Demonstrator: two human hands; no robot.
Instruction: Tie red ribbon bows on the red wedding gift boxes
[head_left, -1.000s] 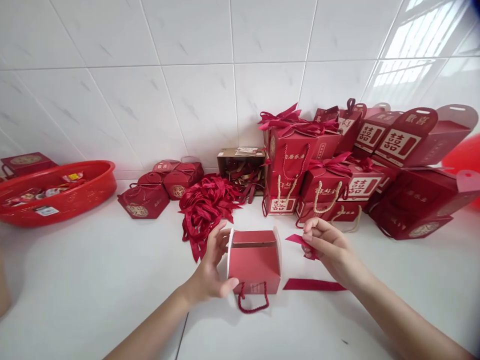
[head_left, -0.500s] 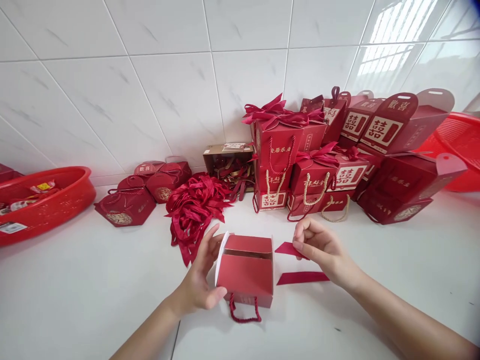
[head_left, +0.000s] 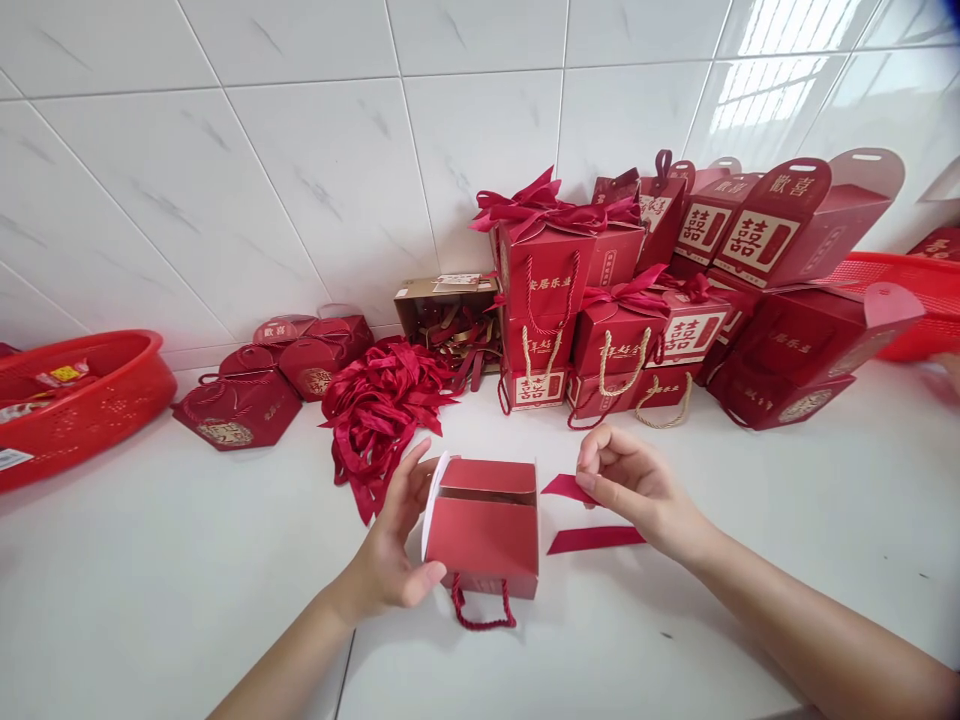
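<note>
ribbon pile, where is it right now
In the head view, the ribbon pile lies left of centre on the white surface, just beyond the left hand, with closed red boxes to its left.

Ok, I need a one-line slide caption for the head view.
Left grip at a red box's side, right grip pinching a red ribbon, stacked boxes behind.

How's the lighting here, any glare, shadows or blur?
Head view: bright window-like glare on the wall tiles, upper right; head view: a soft shadow on the table beside the red box; head view: the held ribbon looks fairly sharp, but the lettering on the box's front is too faint to read.
</note>
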